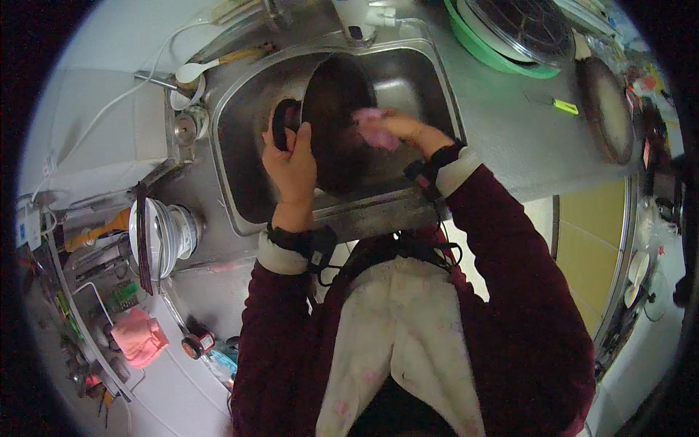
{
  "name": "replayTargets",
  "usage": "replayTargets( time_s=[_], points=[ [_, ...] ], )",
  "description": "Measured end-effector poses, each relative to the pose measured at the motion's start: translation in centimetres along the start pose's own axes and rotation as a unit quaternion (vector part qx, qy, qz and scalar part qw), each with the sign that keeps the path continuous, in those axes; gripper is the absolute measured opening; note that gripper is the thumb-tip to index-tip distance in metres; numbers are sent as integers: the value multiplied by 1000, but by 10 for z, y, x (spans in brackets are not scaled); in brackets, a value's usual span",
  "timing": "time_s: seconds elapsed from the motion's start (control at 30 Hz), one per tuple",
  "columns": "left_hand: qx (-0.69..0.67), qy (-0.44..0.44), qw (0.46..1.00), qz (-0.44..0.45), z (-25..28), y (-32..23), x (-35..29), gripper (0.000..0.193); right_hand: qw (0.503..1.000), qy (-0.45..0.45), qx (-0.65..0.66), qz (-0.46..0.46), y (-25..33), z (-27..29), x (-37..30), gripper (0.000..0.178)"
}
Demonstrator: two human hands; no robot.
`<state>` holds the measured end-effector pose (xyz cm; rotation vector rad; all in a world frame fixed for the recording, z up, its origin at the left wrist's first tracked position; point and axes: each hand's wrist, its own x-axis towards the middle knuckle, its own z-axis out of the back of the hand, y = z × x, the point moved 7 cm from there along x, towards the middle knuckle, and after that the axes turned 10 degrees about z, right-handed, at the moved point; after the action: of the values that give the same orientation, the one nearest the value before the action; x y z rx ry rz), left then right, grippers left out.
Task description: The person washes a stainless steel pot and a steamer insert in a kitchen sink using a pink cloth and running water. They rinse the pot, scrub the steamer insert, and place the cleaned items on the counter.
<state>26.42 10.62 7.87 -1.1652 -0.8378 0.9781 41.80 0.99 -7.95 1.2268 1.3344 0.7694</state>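
A dark round pan (pixel 336 116) is tipped up on its side over the steel sink (pixel 419 69), its inside turned to the right. On its left side, my left hand (pixel 290 164) is closed around the pan's black handle (pixel 282 124), with the thumb near the rim. My right hand (pixel 408 130) presses a pink cloth (pixel 377 131) toward the inside of the pan. The fingers there are slightly blurred and partly covered by the cloth. The lower part of the pan is in shadow.
Right of the sink, a green basin (pixel 470 44) holds a bowl and a dark lid, beside a brown-rimmed round pan (pixel 608 109). A yellow-green small object (pixel 565 107) lies on the counter. Stacked white plates (pixel 164 237) stand left; a white spoon (pixel 196 71) rests behind.
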Motion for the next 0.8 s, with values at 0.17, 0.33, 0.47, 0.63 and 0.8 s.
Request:
replayTargets(
  time_s=[0.17,0.33,0.47,0.63,0.8],
  points=[
    [73,28,987,-144,-17,-24,-15,41,909,-37,408,71,27,28,-33,47],
    [158,101,945,-269,-43,-48,-35,23,828,-48,551,94,29,37,-55,53],
    [254,118,891,-356,-46,-55,-43,25,819,-147,548,82,15,54,-61,49],
    [298,134,854,-406,-27,-50,-42,10,851,-92,507,103,26,54,-69,43],
    [355,141,829,-408,-4,-42,-39,9,878,-65,460,121,34,37,-65,29]
  ],
)
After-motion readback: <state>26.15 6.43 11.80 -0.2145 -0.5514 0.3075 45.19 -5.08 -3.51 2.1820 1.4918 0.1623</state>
